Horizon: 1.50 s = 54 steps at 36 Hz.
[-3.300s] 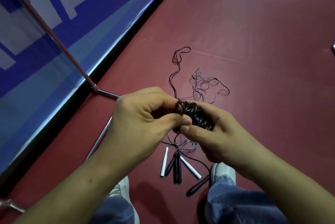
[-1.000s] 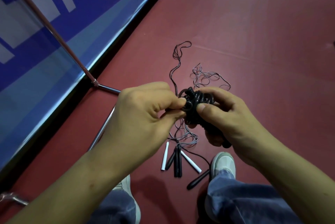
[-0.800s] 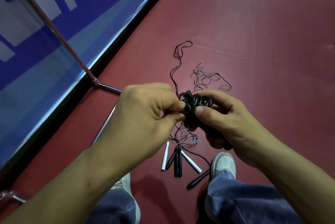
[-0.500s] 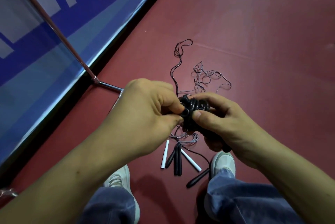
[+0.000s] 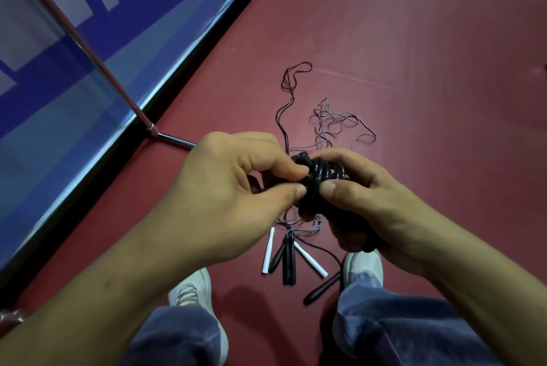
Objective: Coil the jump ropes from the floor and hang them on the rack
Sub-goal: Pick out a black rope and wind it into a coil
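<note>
A: How far along are you?

B: One black rope (image 5: 318,176) is wound into a tight bundle. My right hand (image 5: 373,203) is wrapped round it and my left hand (image 5: 225,197) pinches a turn at its edge – fastening the end, I'd say.

A: And the rest?

B: Thin ropes (image 5: 334,126) lie tangled on the floor beyond the bundle, with their handles (image 5: 285,259) beneath it. The metal pole (image 5: 74,31) left of the bundle is probably the rack – nothing hangs there yet.
</note>
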Each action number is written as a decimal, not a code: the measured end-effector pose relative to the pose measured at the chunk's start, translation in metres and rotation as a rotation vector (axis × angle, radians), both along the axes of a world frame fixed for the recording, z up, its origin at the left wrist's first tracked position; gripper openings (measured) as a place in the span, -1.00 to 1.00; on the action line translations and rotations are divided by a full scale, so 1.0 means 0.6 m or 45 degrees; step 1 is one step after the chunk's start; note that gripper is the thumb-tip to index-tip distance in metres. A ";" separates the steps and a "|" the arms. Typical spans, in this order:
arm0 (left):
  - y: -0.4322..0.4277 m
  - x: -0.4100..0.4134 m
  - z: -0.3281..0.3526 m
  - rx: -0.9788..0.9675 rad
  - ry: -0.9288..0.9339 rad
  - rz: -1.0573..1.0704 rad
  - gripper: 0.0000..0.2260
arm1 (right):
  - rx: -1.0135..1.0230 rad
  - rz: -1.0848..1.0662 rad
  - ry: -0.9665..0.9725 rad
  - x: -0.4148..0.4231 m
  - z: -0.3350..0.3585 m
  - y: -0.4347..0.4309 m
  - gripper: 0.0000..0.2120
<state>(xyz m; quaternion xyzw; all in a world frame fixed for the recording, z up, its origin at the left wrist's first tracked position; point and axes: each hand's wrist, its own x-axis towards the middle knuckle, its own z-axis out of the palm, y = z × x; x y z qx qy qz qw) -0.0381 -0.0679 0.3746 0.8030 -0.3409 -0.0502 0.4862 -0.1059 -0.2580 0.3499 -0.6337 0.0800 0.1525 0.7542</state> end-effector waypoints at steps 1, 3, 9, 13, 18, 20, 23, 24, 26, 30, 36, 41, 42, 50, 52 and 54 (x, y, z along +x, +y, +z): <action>-0.001 0.000 0.000 0.003 -0.015 -0.001 -0.92 | 0.006 0.002 0.012 0.000 0.000 -0.001 -0.73; -0.002 -0.001 -0.002 0.004 -0.038 -0.002 -0.94 | 0.013 -0.001 0.017 -0.002 -0.002 -0.002 -0.72; -0.003 -0.002 -0.006 -0.009 0.016 -0.072 -0.96 | -0.005 0.025 -0.005 -0.007 -0.006 -0.008 -0.64; -0.003 0.001 -0.011 -0.089 0.252 -0.106 -0.90 | -0.054 0.006 -0.004 -0.009 -0.010 -0.006 -0.69; -0.009 0.004 -0.025 -0.206 0.531 -0.084 -0.87 | -0.045 -0.033 0.011 -0.009 -0.013 -0.003 -0.75; -0.015 0.002 -0.029 -0.238 0.557 -0.063 -0.87 | -0.037 -0.044 0.014 -0.009 -0.013 -0.003 -0.75; -0.026 -0.005 -0.032 -0.263 0.543 -0.007 -0.86 | -0.021 -0.063 0.024 -0.009 -0.011 -0.005 -0.75; -0.029 -0.007 -0.032 -0.261 0.528 0.015 -0.86 | -0.019 -0.068 0.026 -0.008 -0.010 -0.007 -0.75; -0.033 -0.012 -0.032 -0.244 0.507 0.040 -0.82 | -0.022 -0.085 0.038 -0.007 -0.007 -0.010 -0.74; -0.035 -0.013 -0.034 -0.171 0.382 0.092 -0.71 | -0.030 -0.119 0.061 -0.004 -0.004 -0.010 -0.73; -0.038 -0.023 -0.036 -0.078 0.095 0.079 -0.87 | -0.113 -0.146 0.021 -0.002 -0.002 -0.005 -0.88; -0.044 -0.028 -0.036 -0.127 -0.045 0.140 -0.88 | -0.082 -0.154 -0.006 0.000 0.003 0.001 -0.82; -0.046 -0.029 -0.035 -0.139 -0.061 0.158 -0.88 | -0.063 -0.156 -0.009 0.001 0.003 0.001 -0.78; -0.054 -0.039 -0.038 -0.266 -0.042 0.209 -0.83 | -0.068 -0.172 0.055 0.040 -0.011 -0.009 -0.72; -0.053 -0.040 -0.041 -0.292 0.020 0.181 -0.83 | 0.004 -0.148 0.085 0.038 -0.012 -0.013 -0.75; -0.053 -0.040 -0.040 -0.316 0.070 0.167 -0.81 | 0.059 -0.131 0.108 0.030 -0.008 -0.016 -0.79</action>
